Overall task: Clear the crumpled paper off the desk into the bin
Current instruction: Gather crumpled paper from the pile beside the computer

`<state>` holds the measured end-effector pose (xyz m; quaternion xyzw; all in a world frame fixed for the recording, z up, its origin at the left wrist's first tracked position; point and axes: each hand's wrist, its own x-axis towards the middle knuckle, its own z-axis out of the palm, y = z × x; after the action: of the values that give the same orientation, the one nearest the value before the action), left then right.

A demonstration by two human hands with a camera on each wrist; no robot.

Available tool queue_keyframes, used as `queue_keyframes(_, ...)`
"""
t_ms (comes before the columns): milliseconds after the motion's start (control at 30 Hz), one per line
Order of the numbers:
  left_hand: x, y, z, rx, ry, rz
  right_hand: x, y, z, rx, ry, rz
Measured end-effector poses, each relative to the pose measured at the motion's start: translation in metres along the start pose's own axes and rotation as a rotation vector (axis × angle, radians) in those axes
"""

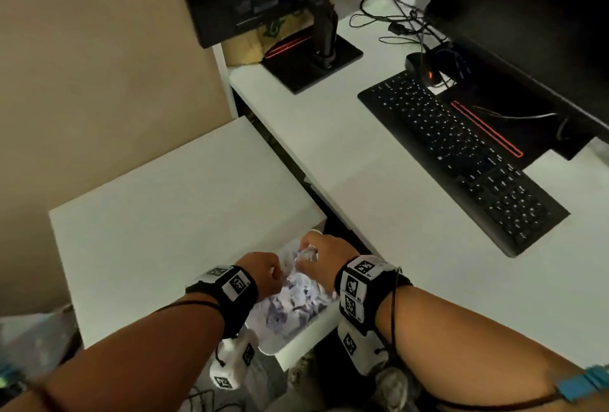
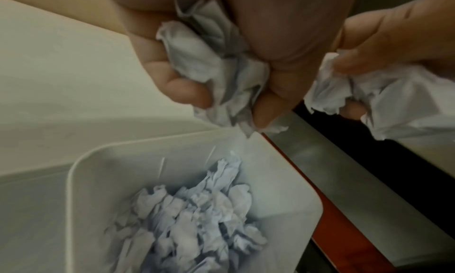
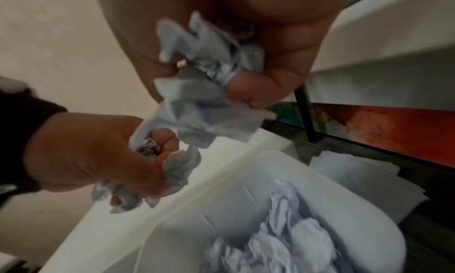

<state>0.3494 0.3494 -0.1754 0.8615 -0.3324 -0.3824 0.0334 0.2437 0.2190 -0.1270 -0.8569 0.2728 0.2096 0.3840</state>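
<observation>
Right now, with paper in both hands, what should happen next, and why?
Probably open both hands. The left hand and right hand each grip a wad of crumpled white paper directly above the white plastic bin, already part filled with paper, so the wads should drop straight in.

Desk clutter beyond the task
A black keyboard [image 1: 461, 161] lies near a mouse [image 1: 425, 70]; tangled cables [image 1: 392, 20] trail behind a monitor stand [image 1: 316, 58].

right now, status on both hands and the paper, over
Left hand gripping a crumpled paper wad. Right hand gripping its own wad. Both over the white bin, already holding crumpled paper. Nothing in the way.
</observation>
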Motion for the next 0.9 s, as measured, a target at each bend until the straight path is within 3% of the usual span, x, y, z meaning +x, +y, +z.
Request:
queue_keyframes(133,0.008,-0.009,0.016,0.023,-0.100,-0.016,0.017,0.008,0.021,0.019,-0.015,0.100)
queue_keyframes(267,0.011,-0.009,0.030,-0.044,-0.075,-0.008,0.025,0.008,0.027,0.104,0.006,0.171)
queue_keyframes(467,0.013,-0.007,0.032,-0.191,-0.074,0.015,0.025,0.011,0.026,0.031,0.008,0.157)
queue_keyframes(667,0.013,0.000,0.013,-0.160,-0.032,0.036,0.013,0.009,0.009,-0.095,0.014,0.086)
queue_keyframes(800,0.006,0.021,-0.015,-0.209,0.097,0.162,-0.009,0.008,-0.013,-0.093,0.086,0.029)
queue_keyframes(900,0.001,0.053,-0.039,-0.217,0.184,0.329,-0.031,0.012,-0.036,-0.061,0.158,0.033)
